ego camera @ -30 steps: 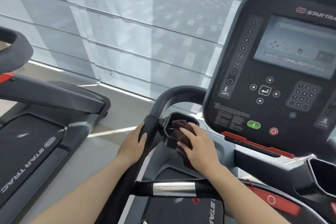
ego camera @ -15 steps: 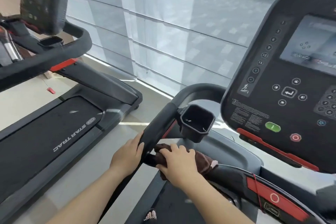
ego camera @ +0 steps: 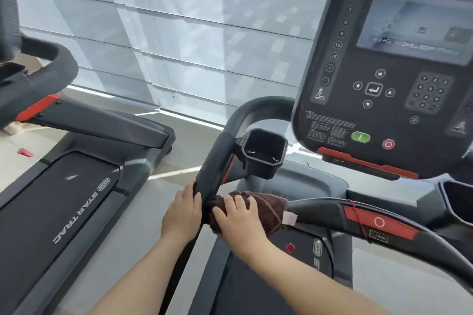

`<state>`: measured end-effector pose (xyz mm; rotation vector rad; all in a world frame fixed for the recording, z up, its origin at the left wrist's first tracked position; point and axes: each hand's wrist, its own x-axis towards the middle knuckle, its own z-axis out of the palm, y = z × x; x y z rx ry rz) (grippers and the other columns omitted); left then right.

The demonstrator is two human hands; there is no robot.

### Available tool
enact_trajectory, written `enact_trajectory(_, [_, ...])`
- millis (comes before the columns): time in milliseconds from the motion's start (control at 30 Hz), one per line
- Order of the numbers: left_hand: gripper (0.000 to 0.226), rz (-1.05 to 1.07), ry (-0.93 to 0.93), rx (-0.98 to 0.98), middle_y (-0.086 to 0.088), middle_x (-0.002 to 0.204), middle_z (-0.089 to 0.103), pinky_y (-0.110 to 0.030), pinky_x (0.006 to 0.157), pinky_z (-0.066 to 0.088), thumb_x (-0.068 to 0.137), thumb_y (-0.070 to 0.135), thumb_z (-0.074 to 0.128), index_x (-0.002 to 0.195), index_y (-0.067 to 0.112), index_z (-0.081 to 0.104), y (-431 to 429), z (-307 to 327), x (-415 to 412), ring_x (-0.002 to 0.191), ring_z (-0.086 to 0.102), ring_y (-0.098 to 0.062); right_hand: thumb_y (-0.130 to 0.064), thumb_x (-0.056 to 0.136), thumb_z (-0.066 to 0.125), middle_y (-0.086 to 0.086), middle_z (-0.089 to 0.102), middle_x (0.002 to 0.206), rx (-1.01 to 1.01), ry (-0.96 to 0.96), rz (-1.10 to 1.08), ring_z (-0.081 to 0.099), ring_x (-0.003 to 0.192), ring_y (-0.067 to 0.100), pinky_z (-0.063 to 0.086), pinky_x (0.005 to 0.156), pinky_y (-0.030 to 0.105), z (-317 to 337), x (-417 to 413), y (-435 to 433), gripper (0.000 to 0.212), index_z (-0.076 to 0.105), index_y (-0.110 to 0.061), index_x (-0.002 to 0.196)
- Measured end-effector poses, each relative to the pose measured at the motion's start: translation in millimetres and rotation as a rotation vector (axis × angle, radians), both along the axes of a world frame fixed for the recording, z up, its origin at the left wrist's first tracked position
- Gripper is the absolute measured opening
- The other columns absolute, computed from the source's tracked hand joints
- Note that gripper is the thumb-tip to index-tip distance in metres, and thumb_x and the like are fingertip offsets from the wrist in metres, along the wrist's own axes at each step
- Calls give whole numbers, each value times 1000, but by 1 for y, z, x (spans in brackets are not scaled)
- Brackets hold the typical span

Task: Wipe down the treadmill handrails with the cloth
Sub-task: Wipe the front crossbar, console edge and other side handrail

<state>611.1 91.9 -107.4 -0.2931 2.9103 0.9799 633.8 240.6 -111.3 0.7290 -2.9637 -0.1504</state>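
The person's left hand [ego camera: 182, 215] is wrapped around the black side handrail [ego camera: 213, 166] of the treadmill, with the fingers curled over the bar. The right hand [ego camera: 236, 220] presses down on a brown cloth [ego camera: 266, 208], fingers spread a little and bent over it. The cloth is bunched around the front crossbar [ego camera: 325, 210], right where it meets the side handrail, and a small pale tag sticks out of it. An empty black cup holder [ego camera: 263, 152] sits just above the hands. The big console [ego camera: 384, 79] with its screen and buttons stands to the right. Another treadmill [ego camera: 76, 186] stands off to the left.
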Motion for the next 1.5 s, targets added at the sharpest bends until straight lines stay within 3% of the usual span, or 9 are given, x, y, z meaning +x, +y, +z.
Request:
enact_trajectory(200, [42,-28,4,19,-12,122,51,-46,83,46,95,31,30,136,22,32,-1,3,3,102,53,-32,-56,64,72,5,63,110,-90,11,-95,61,96,27,48,85,46,11,9,19,49,62,-30,104])
enact_trajectory(400, [46,-72,11,-59,-12,126,48,-43,78,45,94,34,33,136,15,29,0,1,2,110,46,-30,-54,74,66,3,58,120,-130,94,-303,52,113,28,23,100,48,24,19,54,45,57,-32,113])
enact_trajectory(600, [49,-109,12,-68,-15,130,46,-46,78,47,93,32,36,136,11,27,-1,-4,-2,113,45,-32,-53,76,61,4,60,114,-161,22,-292,56,105,28,39,93,48,6,8,4,41,58,-29,109])
enact_trajectory(767, [57,-224,64,-183,-17,142,36,-47,101,38,91,27,43,139,1,25,-4,-9,0,129,34,-33,-51,77,63,3,58,119,-161,67,-232,54,110,27,28,93,42,12,19,34,43,54,-31,114])
enact_trajectory(933, [54,-479,269,-462,-20,142,40,-57,109,22,81,19,60,131,5,44,8,-13,5,136,26,-36,-56,84,44,2,57,124,-266,155,-488,50,116,26,28,98,46,42,26,102,41,54,-33,117])
enact_trajectory(1100, [52,-701,206,-119,-11,144,37,-39,114,22,93,37,31,136,10,37,70,9,4,135,29,-25,-57,87,38,-1,56,120,-467,214,-779,48,113,24,28,102,49,61,23,151,39,53,-33,115])
enact_trajectory(1233, [40,-761,188,95,-3,135,49,-31,108,30,95,30,39,131,13,44,120,23,5,125,41,-17,-55,87,41,2,52,127,-491,216,-629,44,121,25,24,103,43,46,52,153,41,55,-30,116])
enact_trajectory(1333, [34,-772,146,114,0,119,59,-38,96,41,95,37,34,119,20,51,151,27,0,111,52,-19,-52,88,46,3,51,129,-459,238,-582,45,123,25,26,103,41,35,69,160,40,55,-29,119])
enact_trajectory(1500, [32,-787,250,-87,1,94,64,-42,67,48,95,45,26,103,23,48,173,20,-4,84,61,-25,-57,88,42,-2,57,122,-488,251,-650,49,117,21,25,106,42,51,46,188,40,56,-33,117])
